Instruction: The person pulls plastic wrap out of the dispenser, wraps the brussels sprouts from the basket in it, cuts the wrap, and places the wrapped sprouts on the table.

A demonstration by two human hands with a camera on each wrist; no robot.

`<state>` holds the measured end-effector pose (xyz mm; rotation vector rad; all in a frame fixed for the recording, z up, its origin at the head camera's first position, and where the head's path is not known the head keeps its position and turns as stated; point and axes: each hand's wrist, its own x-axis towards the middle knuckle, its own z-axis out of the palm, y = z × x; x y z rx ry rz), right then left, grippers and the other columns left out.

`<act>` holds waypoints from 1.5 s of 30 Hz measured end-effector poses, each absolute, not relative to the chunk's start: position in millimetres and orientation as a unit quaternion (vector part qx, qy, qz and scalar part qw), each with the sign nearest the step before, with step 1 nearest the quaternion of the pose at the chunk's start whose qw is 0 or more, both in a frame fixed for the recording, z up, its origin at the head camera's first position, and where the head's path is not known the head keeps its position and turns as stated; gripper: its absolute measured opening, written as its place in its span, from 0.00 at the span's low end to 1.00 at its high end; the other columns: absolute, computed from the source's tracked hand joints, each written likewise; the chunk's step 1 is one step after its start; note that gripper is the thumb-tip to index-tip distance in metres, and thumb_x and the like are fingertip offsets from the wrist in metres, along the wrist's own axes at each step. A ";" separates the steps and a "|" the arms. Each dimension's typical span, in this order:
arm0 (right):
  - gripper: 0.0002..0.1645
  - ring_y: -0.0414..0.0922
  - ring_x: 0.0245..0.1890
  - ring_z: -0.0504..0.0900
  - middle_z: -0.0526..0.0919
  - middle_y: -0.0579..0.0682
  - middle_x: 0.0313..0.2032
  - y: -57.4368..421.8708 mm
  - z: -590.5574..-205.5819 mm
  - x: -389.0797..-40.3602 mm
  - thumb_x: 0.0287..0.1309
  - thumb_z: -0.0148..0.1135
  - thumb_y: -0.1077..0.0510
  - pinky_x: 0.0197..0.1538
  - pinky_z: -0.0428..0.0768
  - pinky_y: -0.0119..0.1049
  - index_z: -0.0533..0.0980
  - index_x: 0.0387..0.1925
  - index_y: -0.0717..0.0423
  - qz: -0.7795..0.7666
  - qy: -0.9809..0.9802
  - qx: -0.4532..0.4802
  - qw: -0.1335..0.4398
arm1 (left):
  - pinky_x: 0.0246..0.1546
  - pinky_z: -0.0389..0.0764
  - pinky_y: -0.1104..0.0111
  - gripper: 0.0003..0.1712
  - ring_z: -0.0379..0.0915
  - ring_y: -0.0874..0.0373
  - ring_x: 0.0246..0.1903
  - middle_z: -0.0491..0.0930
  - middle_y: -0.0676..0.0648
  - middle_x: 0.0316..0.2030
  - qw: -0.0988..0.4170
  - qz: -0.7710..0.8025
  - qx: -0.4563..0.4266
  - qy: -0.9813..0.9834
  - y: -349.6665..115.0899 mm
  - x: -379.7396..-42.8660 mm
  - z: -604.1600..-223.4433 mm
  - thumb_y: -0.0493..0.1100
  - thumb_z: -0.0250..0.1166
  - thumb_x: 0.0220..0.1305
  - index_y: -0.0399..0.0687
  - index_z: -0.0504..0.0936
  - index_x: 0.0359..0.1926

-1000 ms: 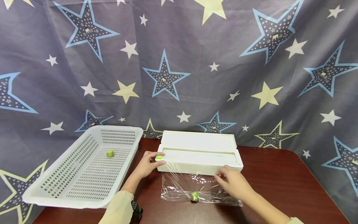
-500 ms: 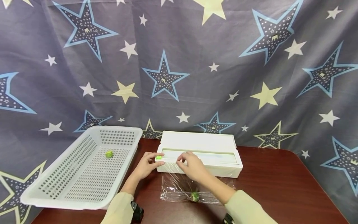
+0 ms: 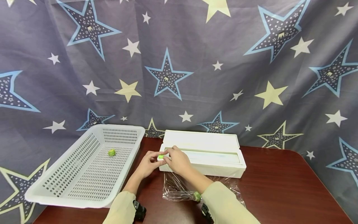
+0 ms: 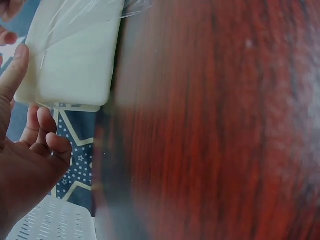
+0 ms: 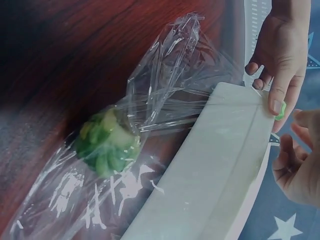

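A white cling film box [image 3: 202, 168] lies with its lid raised. At its left end, my left hand [image 3: 148, 165] pinches the corner by the bright green slider [image 3: 161, 156], thumb in front and index finger behind. My right hand [image 3: 178, 161] is beside that slider, fingers bent; in the right wrist view a small gap shows between its fingertips and the slider. Clear cling film [image 5: 170, 80] runs from the box onto the table, crumpled. A Brussels sprout [image 5: 107, 142] lies at the film and shows through it; the right sleeve partly covers the film in the head view.
A white perforated basket [image 3: 70, 203] stands on the left with another small green sprout [image 3: 112, 152] inside. The dark red wooden table [image 3: 277, 180] extends to the right. A star-patterned curtain [image 3: 179, 62] hangs close behind the box.
My right hand has moved left along the box, from near its right end to the green slider. The left hand keeps its place. The film has bunched up around the sprout.
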<state>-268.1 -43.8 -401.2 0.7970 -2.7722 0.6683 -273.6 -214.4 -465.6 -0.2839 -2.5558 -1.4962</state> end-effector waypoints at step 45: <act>0.08 0.41 0.25 0.75 0.78 0.49 0.32 -58.3 -400.8 -280.4 0.55 0.62 0.54 0.27 0.73 0.34 0.80 0.33 0.54 0.207 -0.945 0.248 0.050 | 0.30 0.69 0.76 0.21 0.66 0.62 0.29 0.70 0.42 0.40 0.087 -0.471 -0.110 -0.871 -216.0 -277.0 -460.7 0.40 0.71 0.51 0.45 0.83 0.48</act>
